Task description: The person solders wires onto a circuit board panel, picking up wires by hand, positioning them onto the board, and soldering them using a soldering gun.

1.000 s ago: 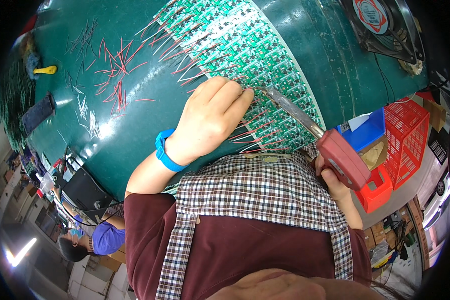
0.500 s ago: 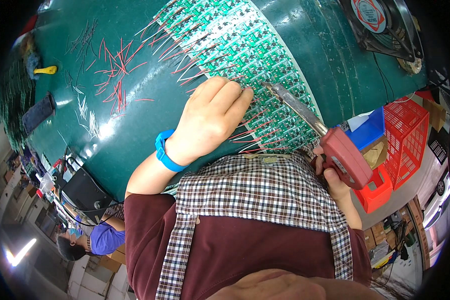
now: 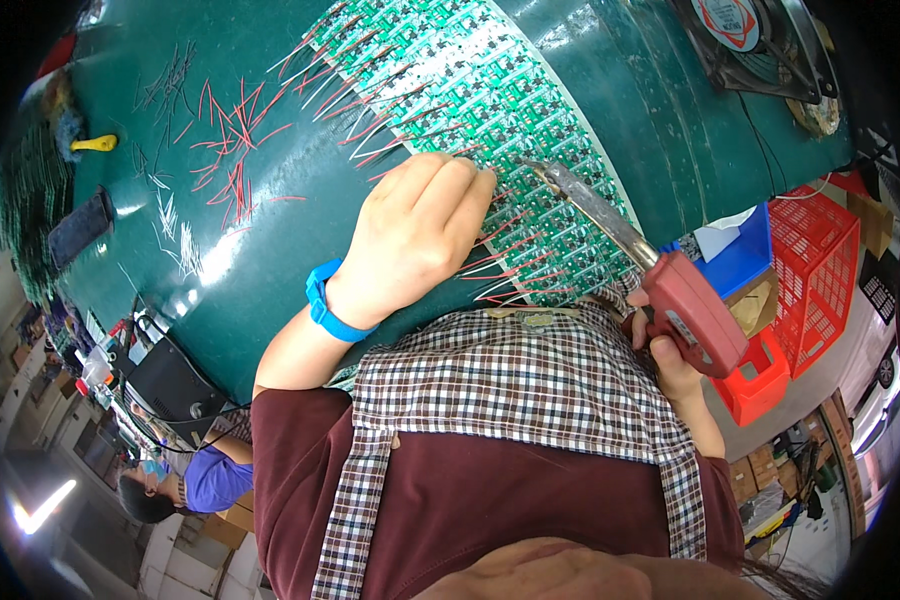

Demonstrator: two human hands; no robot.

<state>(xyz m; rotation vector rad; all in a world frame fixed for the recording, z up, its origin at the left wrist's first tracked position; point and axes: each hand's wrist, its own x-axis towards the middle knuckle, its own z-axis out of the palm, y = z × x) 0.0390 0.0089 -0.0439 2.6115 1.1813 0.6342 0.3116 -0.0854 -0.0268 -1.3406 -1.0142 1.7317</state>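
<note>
My left hand point(image 3: 415, 220), with a blue wristband point(image 3: 322, 300), is closed in a pinch above the left part of a green circuit board panel point(image 3: 460, 60). What its fingertips hold is hidden behind the fingers. Red and white wires point(image 3: 370, 105) stick out from the panel's left edge on both sides of this hand. My right hand point(image 3: 675, 365) grips the handle of a red soldering gun point(image 3: 695, 310), partly covering it. The gun's metal barrel slants up and left over the panel, its tip close to my left fingertips.
Loose red wires point(image 3: 238, 150), dark wires point(image 3: 170, 80) and white wires point(image 3: 182, 240) lie on the green table point(image 3: 300, 220). At the far right is a black fan point(image 3: 760, 50). A blue bin point(image 3: 738, 252) and red crates point(image 3: 810, 270) stand right. Another person point(image 3: 215, 480) is at left.
The soldering gun's tip has shifted slightly up and left over the panel. My left hand has drawn a little to the left, still pinched.
</note>
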